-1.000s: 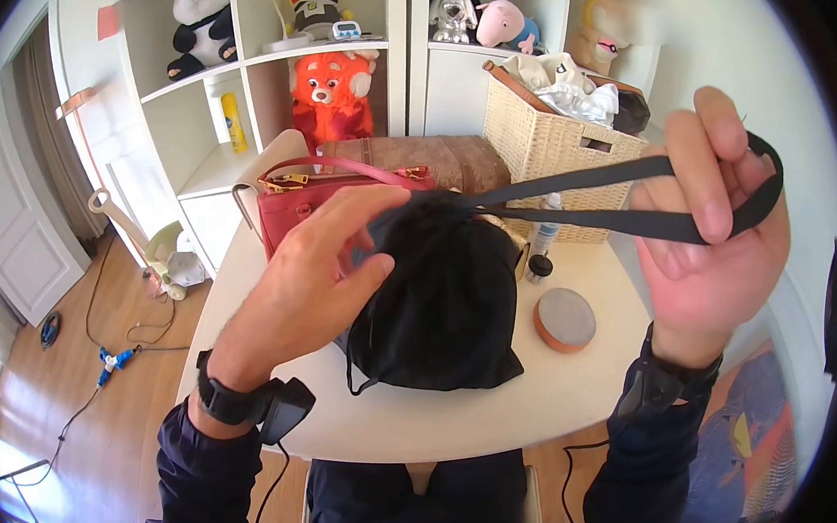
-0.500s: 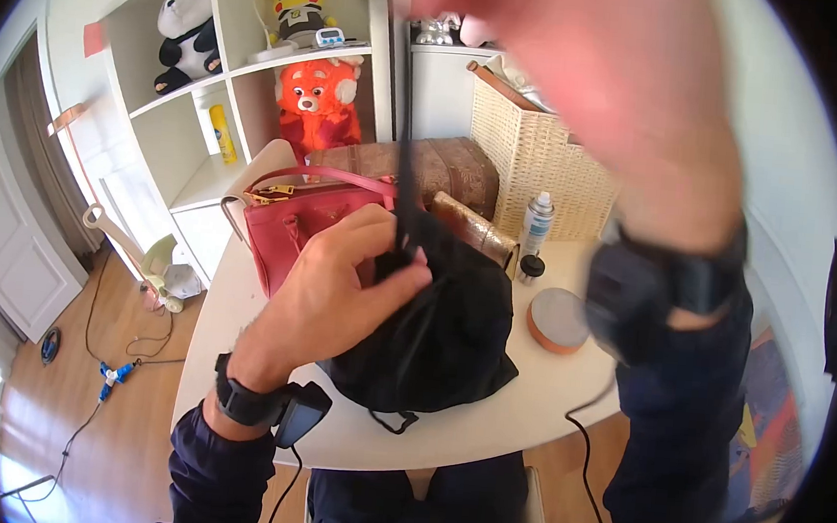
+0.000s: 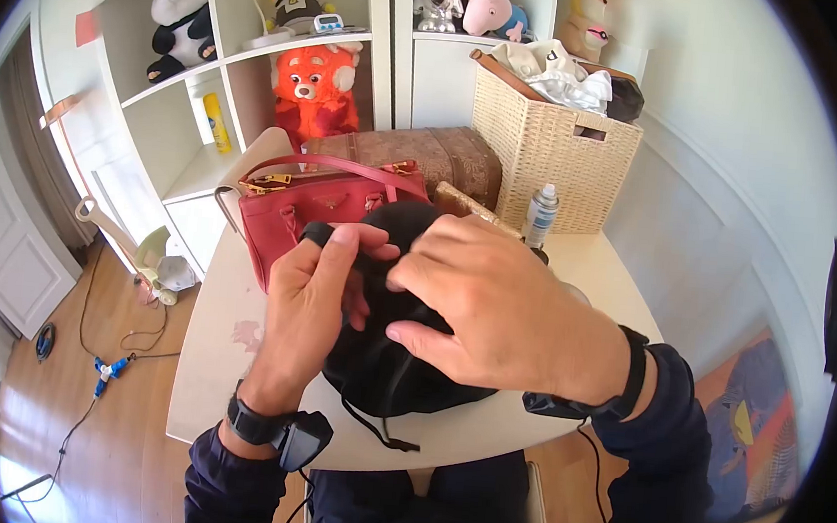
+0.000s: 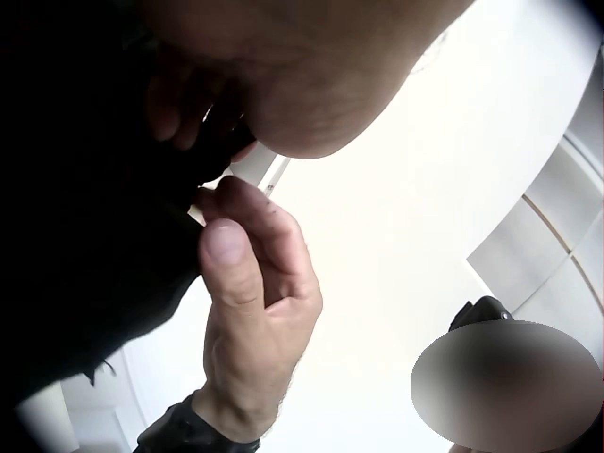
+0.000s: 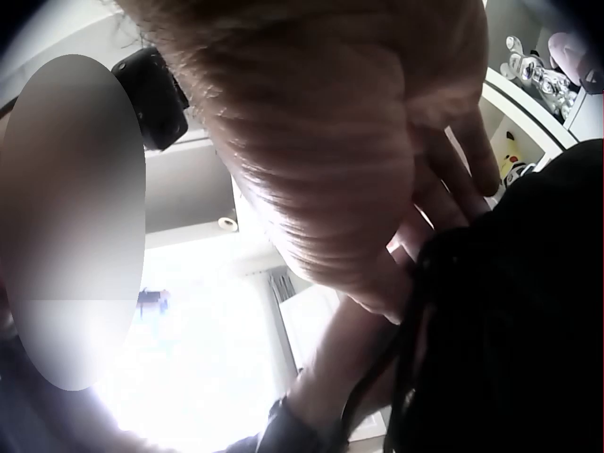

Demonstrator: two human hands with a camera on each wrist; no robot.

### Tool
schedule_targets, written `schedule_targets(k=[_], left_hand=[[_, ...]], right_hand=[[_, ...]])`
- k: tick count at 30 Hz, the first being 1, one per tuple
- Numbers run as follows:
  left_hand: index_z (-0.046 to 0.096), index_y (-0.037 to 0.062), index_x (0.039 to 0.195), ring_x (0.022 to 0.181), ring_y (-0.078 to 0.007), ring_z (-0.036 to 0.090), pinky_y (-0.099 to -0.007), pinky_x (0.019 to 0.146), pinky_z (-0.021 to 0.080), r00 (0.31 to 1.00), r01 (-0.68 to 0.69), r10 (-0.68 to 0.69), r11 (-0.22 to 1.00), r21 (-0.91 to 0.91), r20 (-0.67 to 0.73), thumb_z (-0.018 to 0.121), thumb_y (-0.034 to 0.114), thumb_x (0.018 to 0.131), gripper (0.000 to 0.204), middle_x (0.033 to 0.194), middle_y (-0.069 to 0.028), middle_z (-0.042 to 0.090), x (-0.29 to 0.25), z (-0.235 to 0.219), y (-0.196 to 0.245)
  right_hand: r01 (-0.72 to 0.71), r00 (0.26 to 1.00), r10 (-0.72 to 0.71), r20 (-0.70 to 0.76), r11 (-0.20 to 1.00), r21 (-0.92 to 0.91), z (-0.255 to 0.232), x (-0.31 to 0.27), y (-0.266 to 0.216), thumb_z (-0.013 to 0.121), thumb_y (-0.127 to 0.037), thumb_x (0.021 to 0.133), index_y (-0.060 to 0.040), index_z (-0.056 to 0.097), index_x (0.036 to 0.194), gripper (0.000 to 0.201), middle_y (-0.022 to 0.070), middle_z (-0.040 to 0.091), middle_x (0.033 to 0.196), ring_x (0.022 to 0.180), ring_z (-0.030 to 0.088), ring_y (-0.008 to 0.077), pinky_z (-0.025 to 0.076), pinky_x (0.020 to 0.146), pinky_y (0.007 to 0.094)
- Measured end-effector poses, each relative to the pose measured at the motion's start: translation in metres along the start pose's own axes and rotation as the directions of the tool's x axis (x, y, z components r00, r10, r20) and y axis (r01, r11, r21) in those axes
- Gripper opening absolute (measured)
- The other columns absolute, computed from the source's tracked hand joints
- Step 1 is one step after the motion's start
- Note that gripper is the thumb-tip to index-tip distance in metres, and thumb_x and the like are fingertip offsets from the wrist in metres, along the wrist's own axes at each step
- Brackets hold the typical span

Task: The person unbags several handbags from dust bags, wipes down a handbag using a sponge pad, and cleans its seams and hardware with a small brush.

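Note:
A black drawstring bag (image 3: 419, 384) sits on the table under both hands, its thin cords hanging at the front edge. My left hand (image 3: 305, 302) is at the bag's upper left, fingers curled, with a black strap (image 3: 317, 233) between thumb and fingers. Over the bag's upper right lies my right hand (image 3: 503, 312), thumb and bent fingers apart against the dark cloth. In the left wrist view the right hand (image 4: 260, 302) is beside the black cloth (image 4: 85, 245). The right wrist view has the right hand (image 5: 330, 132) over the bag (image 5: 528, 321); its fingertips are partly hidden.
Behind the bag are a red handbag (image 3: 275, 213), a brown patterned case (image 3: 446, 156), a wicker basket (image 3: 555, 149) and a spray can (image 3: 540, 215). Shelves (image 3: 249, 47) with plush toys stand beyond. The table's edge (image 3: 373, 460) runs near the person's lap.
The right hand has come down from high on the right, where it pulled the strap out, to the bag's top. The strap is lowered, and the left hand's fingers have turned upward beside it.

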State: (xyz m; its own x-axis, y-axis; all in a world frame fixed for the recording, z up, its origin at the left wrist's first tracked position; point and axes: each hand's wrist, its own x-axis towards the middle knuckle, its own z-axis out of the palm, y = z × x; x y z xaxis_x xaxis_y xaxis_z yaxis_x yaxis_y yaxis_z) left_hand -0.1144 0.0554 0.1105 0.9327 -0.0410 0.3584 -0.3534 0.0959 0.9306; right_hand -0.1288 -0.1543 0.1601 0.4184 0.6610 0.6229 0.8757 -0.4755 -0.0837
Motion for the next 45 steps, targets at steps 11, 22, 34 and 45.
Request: schedule_targets(k=[11,22,34,45], left_hand=[[0.073,0.0002,0.119,0.082,-0.0101,0.068,-0.0269,0.072,0.054,0.982,-0.131,0.132,0.991,0.012,-0.138,0.045,0.036,0.121,0.046,0.115,-0.0154,0.081,-0.029,0.004,-0.013],[0.071,0.0004,0.126,0.099,-0.0141,0.071,-0.0297,0.079,0.055,0.981,-0.179,0.166,0.974,-0.136,-0.100,0.044,0.035,0.122,0.044,0.118,-0.0159,0.080,-0.047,0.001,-0.023],[0.070,0.0026,0.123,0.092,-0.0127,0.069,-0.0273,0.074,0.052,0.962,-0.240,0.210,0.954,-0.180,-0.172,0.045,0.035,0.122,0.041,0.115,-0.0122,0.078,-0.055,-0.002,-0.028],[0.069,-0.0021,0.122,0.095,-0.0171,0.071,-0.0317,0.078,0.055,0.964,-0.249,0.216,0.938,-0.240,-0.155,0.045,0.033,0.121,0.043,0.114,-0.0150,0.077,-0.062,-0.003,-0.027]], right_hand=[[0.045,0.998,-0.029,0.064,0.962,-0.268,-0.002,-0.011,-0.002,0.086,-0.030,0.085,-0.0036,0.071,0.096,0.033,0.0072,0.066,0.084,0.092,0.062,0.0265,0.048,0.081,0.0408],[0.027,0.999,-0.037,-0.031,0.962,-0.273,0.004,-0.023,-0.014,0.072,-0.015,0.085,-0.0026,0.068,0.100,0.019,0.0123,0.060,0.096,0.096,0.060,0.0295,0.052,0.083,0.0378],[0.086,0.994,-0.101,-0.046,0.963,-0.256,0.013,-0.036,-0.010,0.076,-0.014,0.085,-0.0012,0.071,0.097,0.019,0.0133,0.057,0.105,0.099,0.063,0.0293,0.053,0.084,0.0386],[-0.004,0.998,0.018,0.062,0.976,-0.219,0.016,-0.035,-0.023,0.084,-0.020,0.080,-0.0065,0.071,0.093,0.022,0.0118,0.053,0.102,0.095,0.060,0.0291,0.051,0.084,0.0389]])
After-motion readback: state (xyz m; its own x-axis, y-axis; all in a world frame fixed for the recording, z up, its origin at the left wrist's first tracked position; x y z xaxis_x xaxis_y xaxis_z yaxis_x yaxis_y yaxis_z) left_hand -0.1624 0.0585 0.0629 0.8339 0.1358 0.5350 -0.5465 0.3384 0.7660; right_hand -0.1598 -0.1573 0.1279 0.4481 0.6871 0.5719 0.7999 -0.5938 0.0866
